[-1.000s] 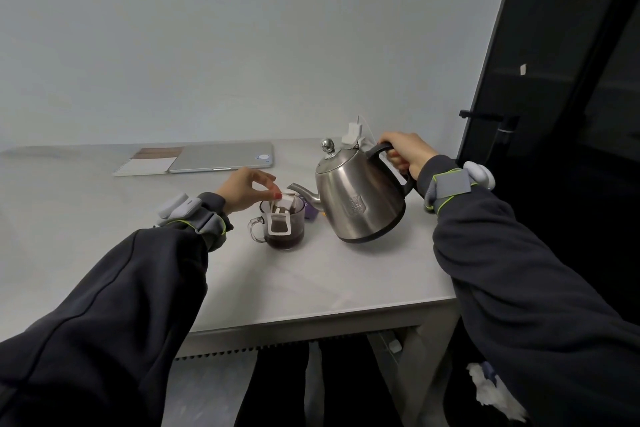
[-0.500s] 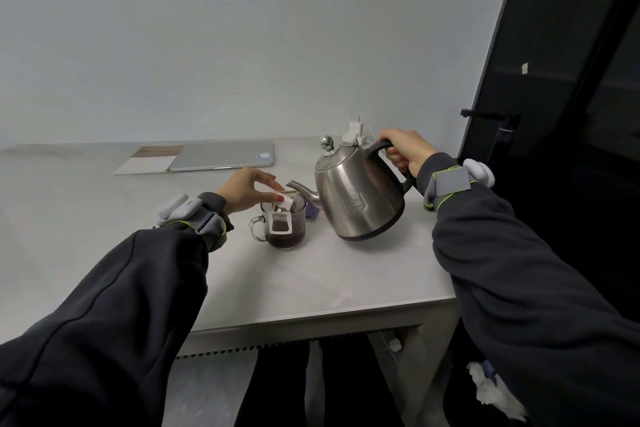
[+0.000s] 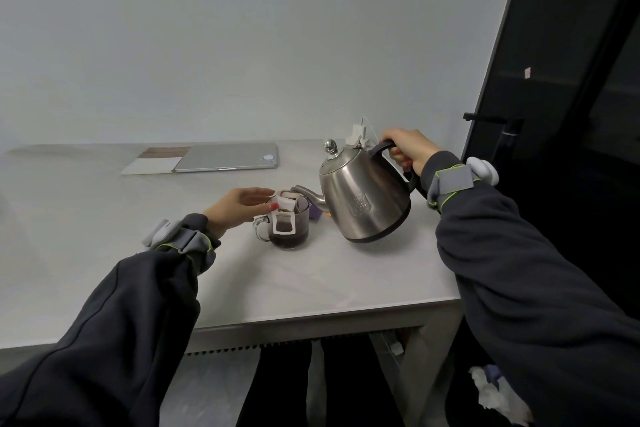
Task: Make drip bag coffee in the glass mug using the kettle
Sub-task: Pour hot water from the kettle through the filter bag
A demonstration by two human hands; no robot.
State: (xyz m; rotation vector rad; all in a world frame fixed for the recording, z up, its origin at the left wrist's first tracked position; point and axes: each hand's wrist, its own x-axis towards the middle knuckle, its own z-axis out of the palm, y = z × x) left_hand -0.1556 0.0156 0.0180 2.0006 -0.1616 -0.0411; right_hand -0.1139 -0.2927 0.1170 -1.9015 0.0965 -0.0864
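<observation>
— Pale worktop (image 3: 104, 218) along a plain wall (image 3: 242, 45): what is sitting on it?

— Toward its right front, the glass mug (image 3: 303, 218) is standing upright and holding dark liquid, with the drip bag (image 3: 288, 203) hanging open across its rim. A closed laptop (image 3: 225, 158) and a notebook (image 3: 156, 163) are lying side by side at the back, near the wall.

— And what are my hands doing?

— Your right hand (image 3: 412, 149) is curling its fingers round the black handle (image 3: 381, 147) of the steel kettle (image 3: 363, 198). It is holding the kettle tilted toward the mug, just beside it. The spout (image 3: 308, 192) is reaching to the far edge of the bag. Your left hand (image 3: 239, 206) is reaching to the bag's left edge, fingers stretched out, thumb tip touching the paper. Whether it is pinching the bag, I cannot tell.
</observation>
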